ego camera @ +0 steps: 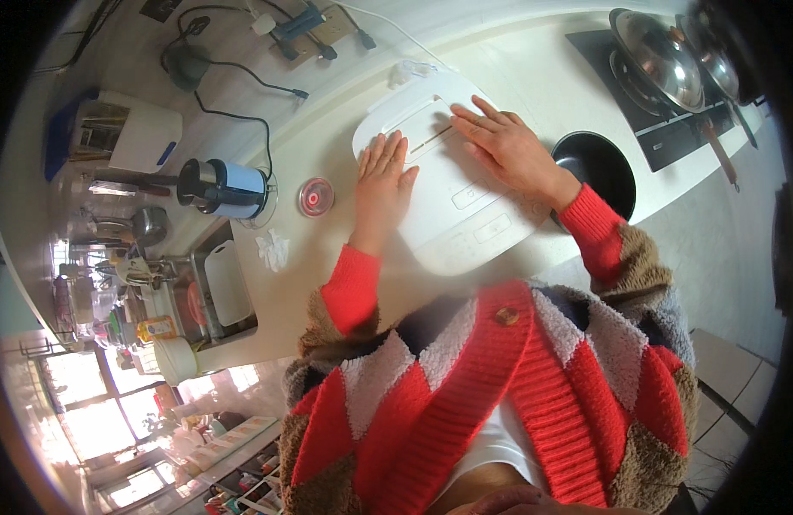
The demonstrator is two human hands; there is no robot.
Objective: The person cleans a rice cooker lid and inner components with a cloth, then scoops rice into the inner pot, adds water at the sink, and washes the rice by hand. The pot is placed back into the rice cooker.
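Note:
A white rice cooker (pixel 435 187) with a closed lid stands on the counter straight before me. Flat on the left part of its lid lies my left hand (pixel 385 187), fingers extended and holding nothing. My right hand (pixel 502 141) rests over the upper right part of the lid, its fingers spread, with nothing in it. Between the hands a narrow slot shows in the lid. A dark round inner pot (pixel 596 170) stands on the counter just right of the cooker, partly hidden by my right wrist and sleeve.
Left of the cooker are a small round container with a red lid (pixel 316 197), a crumpled white tissue (pixel 272 250) and a blue electric kettle (pixel 232 188). The sink (pixel 242 331) lies lower left. Lidded pans (pixel 667 61) stand on a black cooktop (pixel 650 138) at the right. Cords hang near wall sockets.

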